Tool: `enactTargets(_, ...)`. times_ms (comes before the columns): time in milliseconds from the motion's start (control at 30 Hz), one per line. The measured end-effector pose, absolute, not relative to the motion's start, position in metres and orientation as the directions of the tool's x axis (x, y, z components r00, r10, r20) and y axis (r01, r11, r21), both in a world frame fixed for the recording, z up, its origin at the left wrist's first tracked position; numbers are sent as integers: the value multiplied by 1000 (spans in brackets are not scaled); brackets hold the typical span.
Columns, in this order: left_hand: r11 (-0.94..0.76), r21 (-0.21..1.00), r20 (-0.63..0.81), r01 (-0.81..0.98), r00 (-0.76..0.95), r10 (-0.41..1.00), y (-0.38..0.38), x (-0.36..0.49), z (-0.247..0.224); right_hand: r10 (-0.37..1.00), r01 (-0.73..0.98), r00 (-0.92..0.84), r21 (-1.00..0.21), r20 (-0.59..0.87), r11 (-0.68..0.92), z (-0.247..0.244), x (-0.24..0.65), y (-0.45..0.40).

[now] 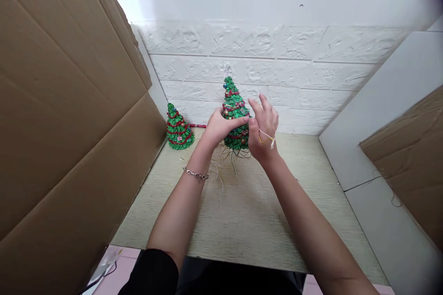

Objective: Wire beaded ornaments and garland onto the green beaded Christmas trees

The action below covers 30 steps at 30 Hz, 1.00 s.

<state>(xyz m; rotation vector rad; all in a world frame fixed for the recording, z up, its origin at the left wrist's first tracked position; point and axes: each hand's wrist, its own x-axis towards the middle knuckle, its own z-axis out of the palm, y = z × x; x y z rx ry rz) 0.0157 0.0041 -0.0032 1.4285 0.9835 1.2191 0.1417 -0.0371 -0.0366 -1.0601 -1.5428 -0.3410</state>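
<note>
A small green tinsel Christmas tree [235, 101] with red garland, small baubles and a clear star on top stands upright before me. My left hand [220, 125] is closed round its left side, thumb across the front and fingers hidden behind. At its right side is my right hand [265, 126], fingers spread apart and thumb up beside the tree. A thin white and yellow wire [266, 136] with a small whitish tip crosses the base of that hand. Below the tree, several loose white, yellow and dark wires [218, 168] spread over the tabletop.
A second, smaller decorated tree [179, 131] stands at the left, with a thin red strip [198, 125] behind it. Tall cardboard [79, 115] walls off the left side. White panels [391, 101] and more cardboard [411, 166] flank the right. A white brick-pattern wall [297, 71] closes the back of the table [249, 221].
</note>
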Motion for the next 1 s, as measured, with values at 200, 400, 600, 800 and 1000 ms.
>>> enactTargets(200, -188, 979, 199, -75, 190, 961, -2, 22, 1, 448, 798, 122, -356, 885, 486, -39, 139, -37)
enactTargets(400, -221, 973, 229, -62, 166, 959, -2, 17, 2, 313, 877, -15, -138, 950, 461, -42, 138, -45)
enactTargets(600, -249, 968, 249, -24, 173, 953, -2, 14, 3, 292, 915, -67, -58, 954, 400, -34, 139, -63)
enactTargets(800, -188, 980, 197, -64, 204, 959, -4, 17, 4, 495, 902, 66, -263, 867, 341, -25, 138, -61)
enactTargets(1000, -191, 982, 187, 3, 193, 963, -3, 16, 2, 623, 863, 127, -396, 772, 315, -28, 143, -51)
